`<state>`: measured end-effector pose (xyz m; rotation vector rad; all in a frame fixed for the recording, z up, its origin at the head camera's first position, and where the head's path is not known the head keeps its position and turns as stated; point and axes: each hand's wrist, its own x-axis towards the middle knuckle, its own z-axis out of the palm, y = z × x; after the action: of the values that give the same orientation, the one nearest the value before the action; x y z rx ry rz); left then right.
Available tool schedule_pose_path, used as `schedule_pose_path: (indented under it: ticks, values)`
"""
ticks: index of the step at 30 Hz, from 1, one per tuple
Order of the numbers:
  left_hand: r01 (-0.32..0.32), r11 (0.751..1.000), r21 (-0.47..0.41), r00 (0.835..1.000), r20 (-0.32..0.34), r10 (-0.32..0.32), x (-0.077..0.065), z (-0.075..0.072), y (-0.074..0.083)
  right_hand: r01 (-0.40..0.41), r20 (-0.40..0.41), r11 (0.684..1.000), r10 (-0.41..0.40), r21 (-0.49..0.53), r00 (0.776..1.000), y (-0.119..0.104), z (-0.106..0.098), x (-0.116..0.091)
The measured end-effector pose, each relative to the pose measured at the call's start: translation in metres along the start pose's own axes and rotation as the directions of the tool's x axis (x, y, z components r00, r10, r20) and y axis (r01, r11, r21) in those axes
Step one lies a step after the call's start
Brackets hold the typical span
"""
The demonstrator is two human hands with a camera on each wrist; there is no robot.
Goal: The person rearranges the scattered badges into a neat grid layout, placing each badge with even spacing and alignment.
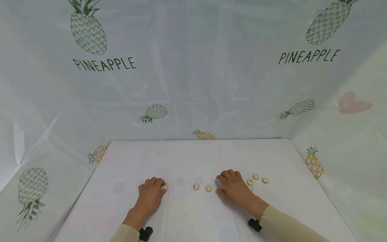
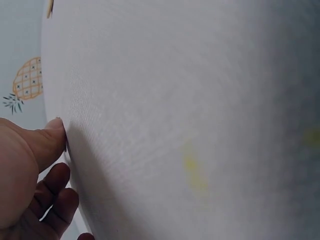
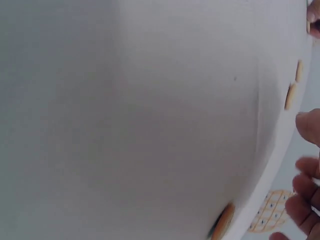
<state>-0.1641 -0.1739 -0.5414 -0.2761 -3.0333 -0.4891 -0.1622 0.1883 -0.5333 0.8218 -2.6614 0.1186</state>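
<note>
On the left of the white table, my left hand (image 1: 151, 195) pinches a small round wooden disc (image 1: 165, 187) between thumb and index finger. The same hand (image 3: 314, 20) shows at the upper right edge of the right wrist view. Two more discs with dark marks, one (image 1: 196, 186) and another (image 1: 208, 189), lie between my hands. Loosely bent and holding nothing, my right hand (image 1: 235, 188) is just right of the nearer one. Beyond its wrist side several discs (image 1: 249, 182) lie in a loose group, one partly hidden by the hand.
A white cloth covers the table (image 1: 193, 154). Behind and beside it hangs a pale sheet (image 1: 193, 84) printed with pineapples. A black strap-mounted device (image 1: 255, 225) sits at the right wrist, and a similar device (image 1: 146, 234) at the left.
</note>
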Motion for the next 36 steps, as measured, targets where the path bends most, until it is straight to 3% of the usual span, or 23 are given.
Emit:
schedule_pose_path:
  ticks: [5,9,18,26,36]
  values:
    - [0.011,1.0,0.002,1.0,0.006,-0.011,-0.002,0.0,0.001,0.101,0.067,0.992,-0.106,0.071,0.992,-0.009,0.006,0.011]
    - [0.01,1.0,0.009,1.0,-0.004,-0.01,-0.003,0.001,0.001,0.122,0.113,0.987,-0.133,0.103,0.985,-0.013,0.011,0.016]
    - [-0.002,1.0,-0.007,1.0,-0.012,0.002,-0.004,0.001,0.0,0.048,0.057,0.999,-0.048,0.008,0.997,-0.019,0.009,0.019]
    - [0.0,1.0,-0.006,1.0,-0.008,0.0,-0.003,-0.002,0.0,0.068,0.035,0.991,-0.073,0.114,0.997,-0.016,0.012,0.015]
    - [-0.002,1.0,-0.007,1.0,-0.008,0.002,-0.001,0.0,-0.002,-0.02,0.016,0.997,0.018,0.071,1.0,-0.013,0.014,0.011]
